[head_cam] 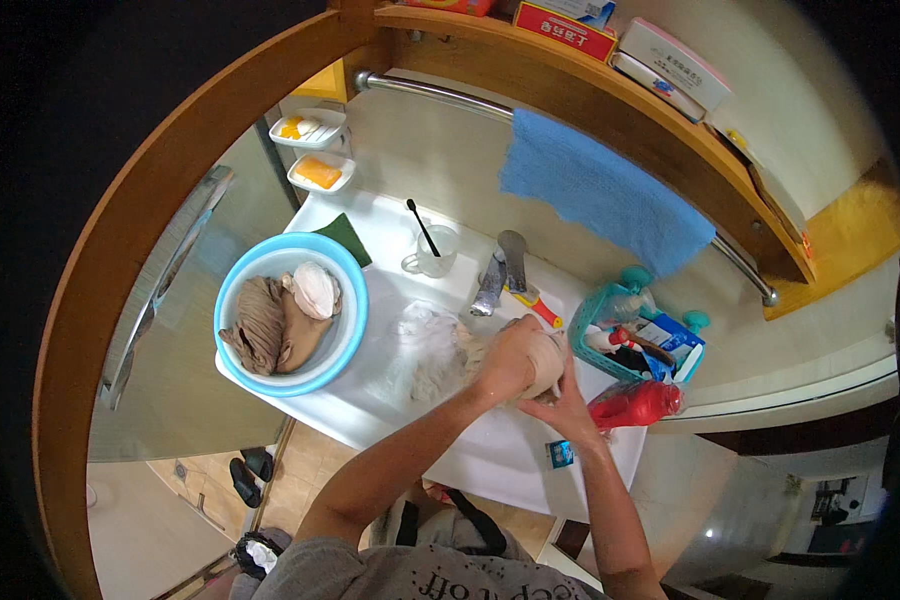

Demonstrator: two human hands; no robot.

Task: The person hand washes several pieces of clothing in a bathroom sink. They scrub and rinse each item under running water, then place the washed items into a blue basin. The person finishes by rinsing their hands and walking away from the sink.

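Observation:
Both my hands are over the right part of a white sink (330,405). My left hand (511,358) grips a wet beige cloth (546,360) from its left side and top, while my right hand (566,411) holds the same cloth from the right and below. More pale cloth (431,352) lies in the basin beside my left hand, partly under water. Above my hands are a grey metal faucet (511,262) and a red-and-yellow handle (544,309). A blue-rimmed basin (356,315) on the left holds brown, tan and white fabric (262,322).
Around the sink stand a glass mug (439,259) with a toothbrush, a green scouring pad (345,238), a teal basket (592,352) of toiletries, a red bottle (634,403) and a small blue packet (560,454). A blue towel (600,187) hangs from a metal rail. Soap dishes (322,174) are at the upper left.

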